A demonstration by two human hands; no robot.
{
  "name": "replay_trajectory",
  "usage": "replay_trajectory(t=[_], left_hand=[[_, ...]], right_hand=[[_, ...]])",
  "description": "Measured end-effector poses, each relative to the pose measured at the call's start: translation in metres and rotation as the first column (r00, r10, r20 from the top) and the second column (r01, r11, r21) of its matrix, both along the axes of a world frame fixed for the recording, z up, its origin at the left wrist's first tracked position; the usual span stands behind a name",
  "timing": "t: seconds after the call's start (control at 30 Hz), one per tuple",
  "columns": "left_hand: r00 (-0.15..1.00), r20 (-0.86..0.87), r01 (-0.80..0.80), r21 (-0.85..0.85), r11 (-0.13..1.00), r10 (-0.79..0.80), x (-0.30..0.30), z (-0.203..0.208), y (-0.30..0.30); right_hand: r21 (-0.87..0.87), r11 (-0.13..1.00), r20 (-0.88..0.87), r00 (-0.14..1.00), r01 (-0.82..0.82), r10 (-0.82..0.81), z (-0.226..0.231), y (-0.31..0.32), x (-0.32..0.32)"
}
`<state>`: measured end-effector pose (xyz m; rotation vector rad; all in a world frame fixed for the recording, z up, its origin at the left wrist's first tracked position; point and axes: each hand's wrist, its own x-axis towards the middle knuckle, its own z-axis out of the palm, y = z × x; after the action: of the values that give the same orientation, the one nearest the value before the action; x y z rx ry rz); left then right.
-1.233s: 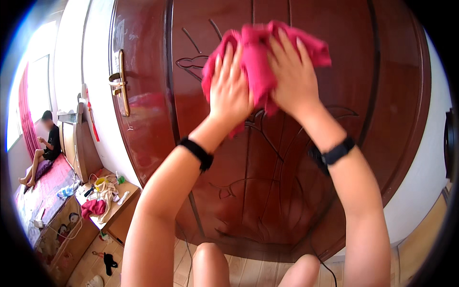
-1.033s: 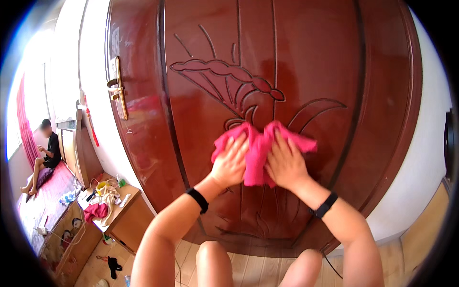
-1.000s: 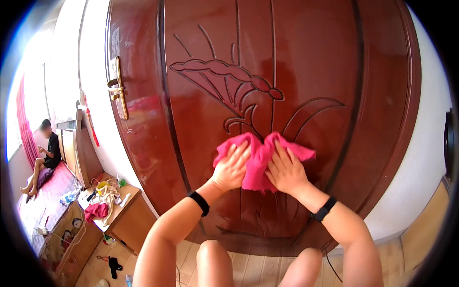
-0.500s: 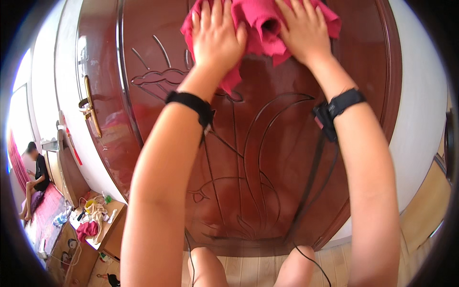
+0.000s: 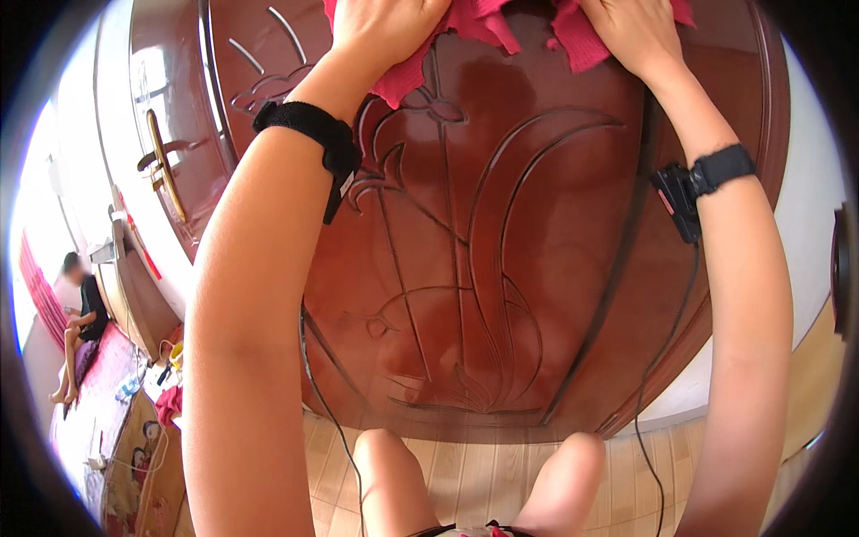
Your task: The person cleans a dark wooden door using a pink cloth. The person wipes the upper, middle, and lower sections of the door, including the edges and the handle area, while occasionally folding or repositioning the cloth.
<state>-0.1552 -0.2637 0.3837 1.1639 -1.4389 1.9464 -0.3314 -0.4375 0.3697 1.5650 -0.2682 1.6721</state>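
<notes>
A crimson ribbed cloth (image 5: 403,76) lies against the glossy reddish-brown door (image 5: 546,268), near the top edge of the view. My left hand (image 5: 386,29) holds the cloth's left part against the door; its fingertips run out of the picture. To the right, my right hand (image 5: 633,34) holds the other side of the cloth, fingers partly cut off above. Ragged cloth edges hang below and between the two hands. Carved flower and leaf lines (image 5: 483,233) run down the door panel under them. Both arms are stretched upward.
Black straps circle both my forearms, with a small device (image 5: 677,201) and a hanging cable (image 5: 662,358) on the right. A gold door handle (image 5: 163,166) sits at the left. Beyond it, a person (image 5: 82,309) sits on a bed (image 5: 85,430). My knees are below, over wooden flooring.
Both hands and the cloth have shifted higher in the view, partly leaving it. The hands have moved farther apart, and more of the carved panel shows below them.
</notes>
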Motion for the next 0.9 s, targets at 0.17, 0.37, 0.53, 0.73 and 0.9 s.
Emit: replay_trajectory(t=[0.17,0.37,0.53,0.73,0.9], left_hand=[[0.996,-0.007,-0.084,0.109,0.991,0.085,0.006,-0.034,0.018],[0.981,0.042,-0.194,0.21,0.958,0.189,0.015,-0.092,0.043],[0.96,-0.029,-0.261,0.278,0.924,0.28,0.039,-0.158,0.072],[0.956,-0.091,-0.248,0.247,0.937,0.278,0.094,-0.257,0.107],[0.946,-0.15,-0.231,0.305,0.924,0.286,0.113,-0.333,0.118]], right_hand=[[0.006,1.0,-0.101,0.995,-0.019,0.019,-0.038,0.003,-0.008],[-0.027,0.997,-0.153,0.986,-0.069,0.064,-0.097,0.021,0.005],[0.007,0.996,-0.208,0.974,-0.09,0.089,-0.16,0.063,0.04],[0.061,0.99,-0.34,0.93,-0.124,0.137,-0.236,0.095,0.067],[0.093,0.992,-0.59,0.798,-0.082,0.121,-0.314,0.084,0.081]])
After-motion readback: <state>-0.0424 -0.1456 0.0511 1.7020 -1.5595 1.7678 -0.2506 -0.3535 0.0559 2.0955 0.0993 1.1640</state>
